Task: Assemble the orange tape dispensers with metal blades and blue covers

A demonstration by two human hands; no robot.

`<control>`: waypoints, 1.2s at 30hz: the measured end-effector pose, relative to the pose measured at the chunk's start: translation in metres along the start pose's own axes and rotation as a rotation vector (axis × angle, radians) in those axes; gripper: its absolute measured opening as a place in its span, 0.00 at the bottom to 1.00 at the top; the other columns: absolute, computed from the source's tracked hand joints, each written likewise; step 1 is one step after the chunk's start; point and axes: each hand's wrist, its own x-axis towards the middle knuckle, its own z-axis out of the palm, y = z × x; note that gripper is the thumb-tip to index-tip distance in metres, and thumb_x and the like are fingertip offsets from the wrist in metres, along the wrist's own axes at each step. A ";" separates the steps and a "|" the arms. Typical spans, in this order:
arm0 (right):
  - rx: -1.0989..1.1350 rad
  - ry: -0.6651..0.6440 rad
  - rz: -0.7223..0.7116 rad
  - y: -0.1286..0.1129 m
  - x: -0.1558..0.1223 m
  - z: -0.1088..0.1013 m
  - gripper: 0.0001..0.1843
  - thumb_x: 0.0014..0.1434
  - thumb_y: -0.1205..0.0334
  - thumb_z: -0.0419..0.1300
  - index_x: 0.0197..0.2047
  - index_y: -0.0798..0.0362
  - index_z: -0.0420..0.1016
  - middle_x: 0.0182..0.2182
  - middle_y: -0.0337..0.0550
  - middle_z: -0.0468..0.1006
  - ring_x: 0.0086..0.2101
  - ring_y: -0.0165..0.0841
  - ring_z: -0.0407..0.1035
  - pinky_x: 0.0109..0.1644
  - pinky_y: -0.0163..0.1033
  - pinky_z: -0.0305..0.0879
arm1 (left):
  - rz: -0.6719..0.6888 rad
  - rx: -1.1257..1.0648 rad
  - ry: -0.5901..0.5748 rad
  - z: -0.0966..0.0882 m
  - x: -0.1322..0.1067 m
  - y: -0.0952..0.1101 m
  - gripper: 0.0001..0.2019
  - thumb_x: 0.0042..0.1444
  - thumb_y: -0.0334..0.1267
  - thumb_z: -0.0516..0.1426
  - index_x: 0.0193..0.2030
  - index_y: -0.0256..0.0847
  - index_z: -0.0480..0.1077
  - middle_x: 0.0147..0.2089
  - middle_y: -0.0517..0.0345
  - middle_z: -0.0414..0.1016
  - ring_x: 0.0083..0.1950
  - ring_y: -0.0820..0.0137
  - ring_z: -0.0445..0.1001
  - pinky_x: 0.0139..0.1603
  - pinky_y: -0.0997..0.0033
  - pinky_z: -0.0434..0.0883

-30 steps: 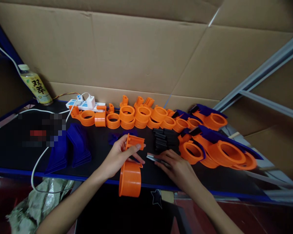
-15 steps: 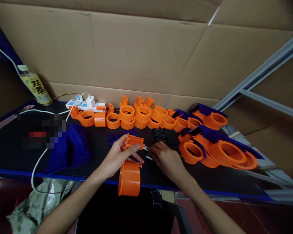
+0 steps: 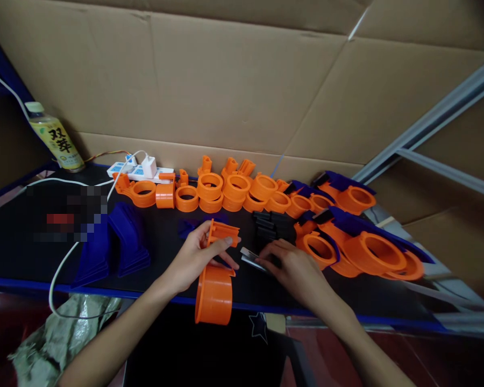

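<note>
My left hand (image 3: 196,255) is closed around an orange plastic tape dispenser (image 3: 216,295). Its slotted end points up under my thumb and its round hub hangs down over the table's front edge. To the right, my right hand (image 3: 292,263) is low over the table, with thumb and fingers closed on a thin shiny metal strip (image 3: 250,255). Whether a second strip lies under it is hard to see. Just behind that hand is a pile of black plastic pieces (image 3: 268,226). Blue plastic parts (image 3: 187,228) lie behind my left hand, partly hidden.
Orange dispenser bodies (image 3: 210,188) stand in a row along the cardboard wall. More, with blue parts fitted, lie at the right (image 3: 381,252). Stacked blue pieces (image 3: 131,242), a white power strip (image 3: 137,173), its cable and a drink bottle (image 3: 58,140) are on the left.
My right hand has moved away from the dispenser, to the right and slightly down, so more of the metal strip shows. My left hand holds the dispenser almost still.
</note>
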 end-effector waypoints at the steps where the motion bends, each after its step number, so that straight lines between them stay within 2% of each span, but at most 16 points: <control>1: 0.065 0.004 0.009 0.000 0.000 -0.004 0.08 0.66 0.61 0.59 0.35 0.49 0.77 0.35 0.43 0.80 0.36 0.35 0.75 0.37 0.38 0.69 | -0.001 -0.002 0.001 0.000 0.000 -0.001 0.19 0.59 0.46 0.64 0.51 0.38 0.67 0.53 0.44 0.80 0.32 0.66 0.83 0.30 0.69 0.80; 6: 0.403 0.108 0.061 -0.013 0.006 -0.033 0.12 0.66 0.52 0.61 0.38 0.51 0.79 0.33 0.44 0.81 0.32 0.34 0.74 0.33 0.37 0.67 | -0.045 0.017 0.011 0.002 0.000 -0.006 0.19 0.57 0.46 0.65 0.49 0.38 0.68 0.51 0.47 0.79 0.31 0.66 0.83 0.29 0.69 0.80; 10: 0.492 0.108 -0.006 -0.031 0.013 -0.044 0.10 0.65 0.53 0.63 0.43 0.49 0.82 0.36 0.42 0.81 0.34 0.33 0.74 0.37 0.38 0.68 | -0.098 0.019 -0.056 0.007 -0.001 -0.013 0.20 0.55 0.45 0.67 0.49 0.38 0.68 0.44 0.53 0.77 0.33 0.66 0.82 0.31 0.67 0.80; 14: 0.436 0.069 -0.091 -0.039 0.021 -0.037 0.07 0.65 0.58 0.63 0.42 0.48 0.83 0.36 0.42 0.81 0.38 0.35 0.75 0.41 0.40 0.69 | -0.101 0.004 -0.094 0.011 -0.003 -0.018 0.20 0.56 0.44 0.67 0.49 0.39 0.68 0.40 0.58 0.75 0.32 0.68 0.82 0.32 0.67 0.81; 17: 0.401 0.092 -0.101 -0.037 0.023 -0.035 0.07 0.65 0.59 0.63 0.41 0.49 0.82 0.36 0.43 0.80 0.39 0.35 0.75 0.43 0.40 0.69 | -0.098 0.000 -0.103 0.012 -0.003 -0.019 0.19 0.56 0.44 0.67 0.48 0.38 0.68 0.40 0.58 0.74 0.32 0.68 0.81 0.32 0.67 0.81; 23: 0.411 0.090 -0.129 -0.039 0.027 -0.027 0.06 0.65 0.61 0.63 0.40 0.48 0.83 0.35 0.42 0.81 0.38 0.35 0.75 0.42 0.40 0.69 | -0.123 0.012 -0.116 0.010 -0.001 -0.022 0.20 0.55 0.45 0.67 0.48 0.38 0.67 0.41 0.56 0.75 0.31 0.67 0.82 0.28 0.73 0.77; 26: 0.452 0.158 -0.133 -0.041 0.034 -0.015 0.08 0.66 0.58 0.63 0.40 0.48 0.84 0.35 0.44 0.81 0.38 0.36 0.74 0.41 0.41 0.70 | -0.138 -0.031 -0.142 0.010 0.000 -0.024 0.18 0.58 0.45 0.64 0.48 0.38 0.67 0.44 0.52 0.77 0.30 0.66 0.83 0.28 0.74 0.75; 29: 0.458 0.192 -0.117 -0.034 0.040 -0.013 0.11 0.67 0.55 0.61 0.47 0.48 0.84 0.38 0.44 0.82 0.38 0.35 0.75 0.41 0.39 0.71 | -0.145 -0.112 -0.124 0.010 0.001 -0.023 0.15 0.61 0.45 0.62 0.49 0.38 0.67 0.44 0.51 0.78 0.30 0.64 0.83 0.30 0.70 0.77; 32: 0.336 0.181 -0.064 -0.016 0.040 -0.021 0.14 0.70 0.56 0.58 0.53 0.48 0.81 0.43 0.43 0.83 0.40 0.35 0.77 0.43 0.39 0.71 | -0.158 -0.164 -0.064 0.008 0.000 -0.019 0.16 0.62 0.44 0.61 0.50 0.40 0.65 0.42 0.52 0.78 0.31 0.62 0.83 0.31 0.65 0.79; 36: -0.010 -0.002 -0.079 0.012 0.029 -0.031 0.09 0.66 0.58 0.62 0.46 0.47 0.82 0.44 0.42 0.84 0.43 0.37 0.78 0.45 0.41 0.72 | -0.159 -0.178 0.006 0.003 0.001 -0.014 0.15 0.61 0.44 0.61 0.49 0.41 0.64 0.42 0.51 0.79 0.32 0.61 0.83 0.31 0.63 0.79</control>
